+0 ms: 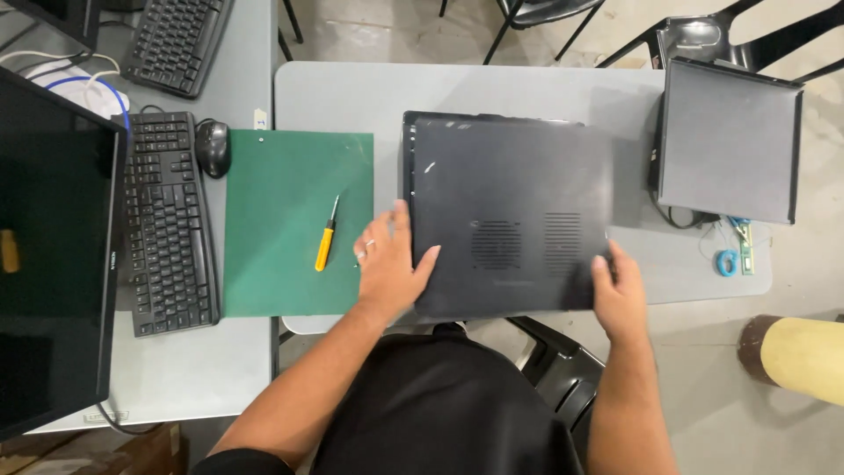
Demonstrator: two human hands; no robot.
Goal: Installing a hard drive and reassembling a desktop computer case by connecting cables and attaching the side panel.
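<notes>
Both hands grip the black computer case on the grey table.

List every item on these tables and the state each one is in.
Black computer case: flat, side panel on, gripped at both near corners.
Left hand: on case.
Right hand: on case.
Screwdriver: lying loose on green mat.
Monitor: dark.
Second case: closed.

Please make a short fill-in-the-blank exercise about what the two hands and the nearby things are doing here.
1. Both hands grip the black computer case at its near ____.
2. The screwdriver with the yellow handle lies on the ____ mat.
3. The left hand wears a ____.

Missing words: edge; green; ring
</notes>
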